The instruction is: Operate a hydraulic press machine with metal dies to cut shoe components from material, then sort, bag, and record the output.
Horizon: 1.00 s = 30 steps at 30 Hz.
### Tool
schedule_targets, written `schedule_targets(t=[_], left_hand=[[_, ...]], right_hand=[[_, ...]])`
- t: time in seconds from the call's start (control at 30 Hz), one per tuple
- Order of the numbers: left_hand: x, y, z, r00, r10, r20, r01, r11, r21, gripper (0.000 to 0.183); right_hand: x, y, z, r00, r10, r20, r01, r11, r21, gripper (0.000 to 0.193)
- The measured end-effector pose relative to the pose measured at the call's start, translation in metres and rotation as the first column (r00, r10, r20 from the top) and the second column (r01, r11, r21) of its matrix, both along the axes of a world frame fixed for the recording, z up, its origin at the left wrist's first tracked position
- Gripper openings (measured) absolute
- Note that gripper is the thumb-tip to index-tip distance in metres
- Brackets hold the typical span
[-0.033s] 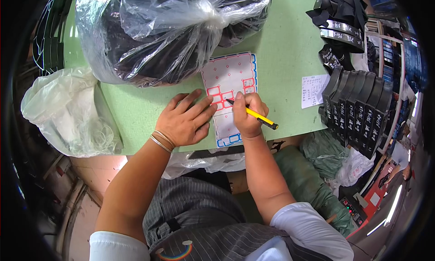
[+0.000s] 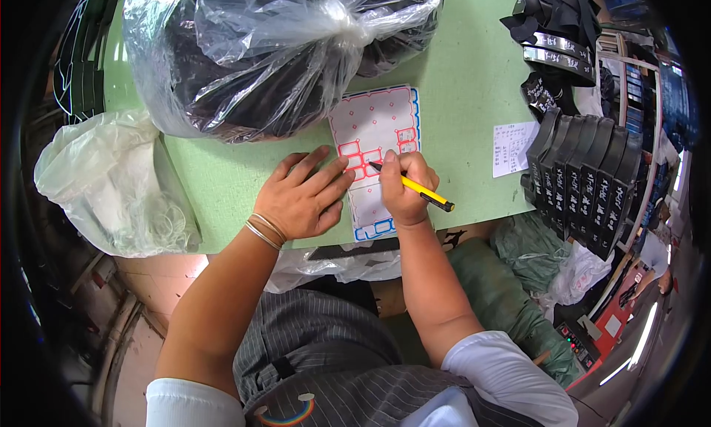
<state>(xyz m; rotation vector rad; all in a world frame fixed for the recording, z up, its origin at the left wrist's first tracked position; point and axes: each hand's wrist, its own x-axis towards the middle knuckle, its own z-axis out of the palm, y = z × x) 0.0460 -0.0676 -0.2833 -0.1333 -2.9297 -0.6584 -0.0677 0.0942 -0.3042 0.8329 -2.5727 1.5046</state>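
Note:
A white printed sheet (image 2: 374,114) with red boxes and a blue border lies on the green table (image 2: 474,79). My right hand (image 2: 407,188) is closed around a yellow marker pen (image 2: 418,186) with a black end, its dark tip at the red boxes in the sheet's middle. Flat beside it, my left hand (image 2: 302,194) rests with fingers stretched, the fingertips on the sheet's left edge. Under my right hand part of the sheet is hidden.
A large clear plastic bag (image 2: 281,64) of dark material fills the table's far left. Nearer left sits a whitish plastic bag (image 2: 118,182). To the right are a small paper note (image 2: 512,149), stacked black pieces (image 2: 581,179) with white writing, and black strips (image 2: 559,49) behind them.

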Motion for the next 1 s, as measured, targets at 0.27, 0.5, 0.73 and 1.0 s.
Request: schedule_targets(t=[0.27, 0.5, 0.73, 1.0], left_hand=[[0.001, 0.001, -0.003, 1.0, -0.001, -0.01, 0.001, 1.0, 0.014, 0.045], [0.001, 0.001, -0.004, 1.0, 0.01, 0.002, -0.01, 1.0, 0.026, 0.046], [0.0, 0.0, -0.003, 1.0, 0.008, -0.014, -0.008, 1.0, 0.031, 0.045], [0.001, 0.001, -0.004, 1.0, 0.014, -0.019, -0.014, 0.999, 0.032, 0.045]], right_hand=[[0.0, 0.004, 0.001, 0.876, -0.153, 0.458, 0.255, 0.952, -0.168, 0.021], [-0.003, 0.004, 0.009, 0.937, -0.163, 0.308, 0.204, 0.973, -0.105, 0.03], [-0.001, -0.001, 0.002, 0.999, -0.04, 0.019, 0.04, 0.999, 0.023, 0.032], [-0.002, -0.001, 0.0, 0.999, 0.046, -0.01, -0.045, 0.999, 0.014, 0.032]])
